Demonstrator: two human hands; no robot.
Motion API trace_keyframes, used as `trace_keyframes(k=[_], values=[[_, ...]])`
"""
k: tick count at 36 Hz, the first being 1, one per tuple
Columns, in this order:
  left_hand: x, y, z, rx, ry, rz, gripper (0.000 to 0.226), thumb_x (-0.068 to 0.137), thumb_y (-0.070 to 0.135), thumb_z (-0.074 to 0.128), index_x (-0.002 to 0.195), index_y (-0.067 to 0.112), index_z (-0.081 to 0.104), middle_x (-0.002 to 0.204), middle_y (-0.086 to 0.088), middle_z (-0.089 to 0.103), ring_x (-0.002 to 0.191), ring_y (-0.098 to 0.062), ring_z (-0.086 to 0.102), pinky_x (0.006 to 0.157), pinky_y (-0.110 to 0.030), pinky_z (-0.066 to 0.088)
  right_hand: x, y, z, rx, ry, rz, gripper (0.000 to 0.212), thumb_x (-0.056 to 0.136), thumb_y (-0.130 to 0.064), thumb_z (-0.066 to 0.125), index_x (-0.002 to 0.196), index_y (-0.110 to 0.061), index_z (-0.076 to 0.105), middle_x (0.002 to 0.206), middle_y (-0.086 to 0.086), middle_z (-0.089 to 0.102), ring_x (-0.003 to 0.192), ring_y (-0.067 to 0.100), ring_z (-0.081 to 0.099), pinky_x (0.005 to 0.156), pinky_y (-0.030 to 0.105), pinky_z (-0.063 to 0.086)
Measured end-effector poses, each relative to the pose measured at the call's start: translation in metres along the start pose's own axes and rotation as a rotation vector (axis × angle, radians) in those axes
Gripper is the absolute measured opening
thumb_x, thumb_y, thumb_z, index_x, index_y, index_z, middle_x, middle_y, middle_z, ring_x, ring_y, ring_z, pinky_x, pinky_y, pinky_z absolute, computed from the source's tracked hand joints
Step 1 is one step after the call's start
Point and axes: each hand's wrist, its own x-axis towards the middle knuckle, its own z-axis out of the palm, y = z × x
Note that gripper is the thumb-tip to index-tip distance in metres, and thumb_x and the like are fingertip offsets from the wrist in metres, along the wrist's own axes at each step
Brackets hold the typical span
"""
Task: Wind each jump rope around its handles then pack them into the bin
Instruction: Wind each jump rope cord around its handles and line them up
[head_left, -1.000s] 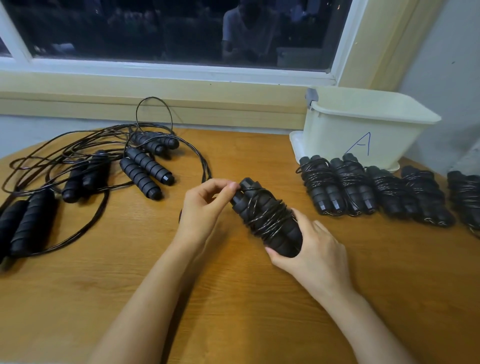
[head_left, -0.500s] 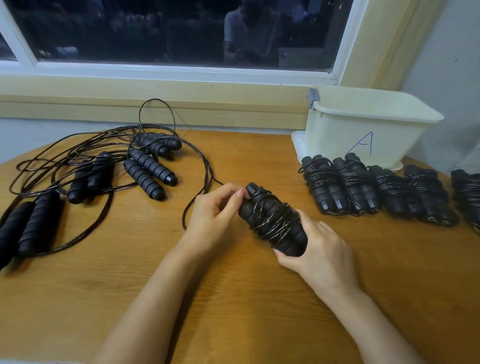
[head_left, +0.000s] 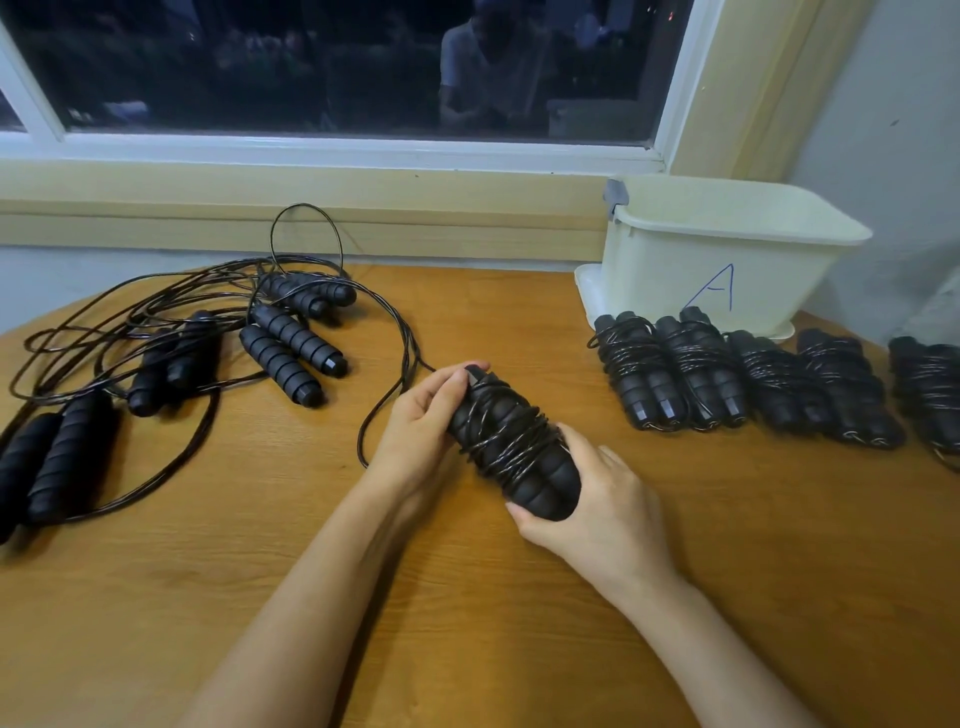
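A black jump rope bundle (head_left: 511, 441), cord wound around its paired handles, lies tilted between my hands above the table's middle. My left hand (head_left: 421, 426) pinches its upper end with thumb and fingers. My right hand (head_left: 597, 499) grips its lower end. A loose length of cord (head_left: 384, 405) loops from the bundle down and left over the table. Several wound bundles (head_left: 727, 379) lie in a row in front of the cream bin (head_left: 727, 260), which is marked with a blue A. Unwound ropes (head_left: 291, 343) lie tangled at the left.
The wooden table (head_left: 260, 545) ends at a window sill and wall behind. More black handles (head_left: 47, 462) lie at the far left edge. The bin stands on its lid at the back right, near the grey wall.
Both hands and the bundle have shifted slightly right and down. The loose cord loop has come into view at the left of my left hand.
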Motion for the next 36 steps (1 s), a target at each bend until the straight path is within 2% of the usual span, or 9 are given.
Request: trace_keyframes(k=[5,8,13,17,20,24,27,32,36], values=[[0.003,-0.009,0.001,0.012,-0.016,-0.004,0.033,0.103,0.029,0.042,0.128,0.016,0.06,0.119,-0.008,0.07,0.111,-0.022,0.066,0.089,-0.032,0.055,0.005,0.005,0.004,-0.08,0.038,-0.009,0.098,0.068,-0.051,0.077,0.15,-0.025,0.032,0.134,-0.003,0.051,0.119,0.019,0.048,0.081,0.034,0.052],[0.004,-0.013,0.002,0.048,-0.024,-0.008,0.043,0.104,0.042,0.034,0.132,0.019,0.058,0.124,-0.005,0.068,0.117,-0.02,0.064,0.1,-0.04,0.05,0.005,0.01,0.005,-0.149,0.08,-0.073,0.094,0.067,-0.057,0.069,0.148,-0.023,0.035,0.118,-0.003,0.062,0.106,0.021,0.055,0.081,0.039,0.052],[0.001,-0.021,0.001,0.196,-0.013,-0.012,0.061,0.096,0.062,0.023,0.14,0.03,0.051,0.128,0.008,0.065,0.122,-0.006,0.057,0.112,-0.037,0.04,0.008,0.015,0.007,-0.297,0.081,-0.162,0.097,0.068,-0.055,0.075,0.15,-0.024,0.035,0.116,0.001,0.063,0.1,0.022,0.06,0.081,0.038,0.05],[-0.008,-0.025,0.01,0.423,0.011,0.084,0.067,0.097,0.064,0.02,0.152,0.03,0.033,0.147,0.008,0.047,0.136,-0.003,0.04,0.116,-0.023,0.026,0.005,0.025,0.005,-0.282,-0.005,-0.184,0.1,0.08,-0.057,0.068,0.157,-0.031,0.009,0.121,0.002,0.06,0.103,0.02,0.061,0.084,0.035,0.049],[-0.019,-0.029,0.024,0.5,0.091,0.162,0.065,0.097,0.055,0.025,0.154,0.025,0.029,0.152,0.007,0.041,0.138,-0.002,0.036,0.108,-0.008,0.026,-0.004,0.033,-0.01,-0.213,-0.011,-0.084,0.095,0.091,-0.062,0.052,0.155,-0.034,-0.011,0.134,0.001,0.052,0.118,0.019,0.052,0.096,0.034,0.042],[-0.033,-0.037,0.047,0.507,0.076,0.161,0.064,0.094,0.052,0.029,0.151,0.024,0.035,0.146,-0.001,0.049,0.129,-0.006,0.047,0.11,-0.027,0.035,-0.02,0.05,-0.04,-0.162,0.06,0.088,0.093,0.092,-0.068,0.045,0.155,-0.035,-0.014,0.145,0.001,0.044,0.129,0.017,0.044,0.101,0.032,0.041],[-0.037,-0.046,0.064,0.566,0.047,0.175,0.058,0.098,0.051,0.031,0.149,0.023,0.039,0.143,-0.002,0.053,0.126,-0.008,0.051,0.111,-0.035,0.038,-0.036,0.069,-0.063,-0.168,0.145,0.175,0.094,0.089,-0.067,0.052,0.156,-0.036,-0.006,0.14,0.001,0.047,0.124,0.017,0.046,0.096,0.03,0.043],[-0.041,-0.057,0.094,0.656,0.023,0.178,0.048,0.105,0.042,0.033,0.147,0.022,0.043,0.143,-0.002,0.054,0.133,-0.017,0.048,0.113,-0.036,0.036,-0.061,0.104,-0.101,-0.235,0.274,0.367,0.093,0.088,-0.061,0.061,0.158,-0.031,0.008,0.135,0.008,0.051,0.12,0.025,0.049,0.092,0.038,0.045],[-0.045,-0.063,0.118,0.748,0.005,0.221,0.047,0.105,0.04,0.034,0.146,0.02,0.044,0.141,-0.004,0.056,0.132,-0.021,0.05,0.114,-0.052,0.03,-0.078,0.129,-0.126,-0.373,0.277,0.536,0.09,0.091,-0.061,0.055,0.159,-0.029,0.005,0.141,0.011,0.047,0.125,0.027,0.047,0.096,0.041,0.041]])
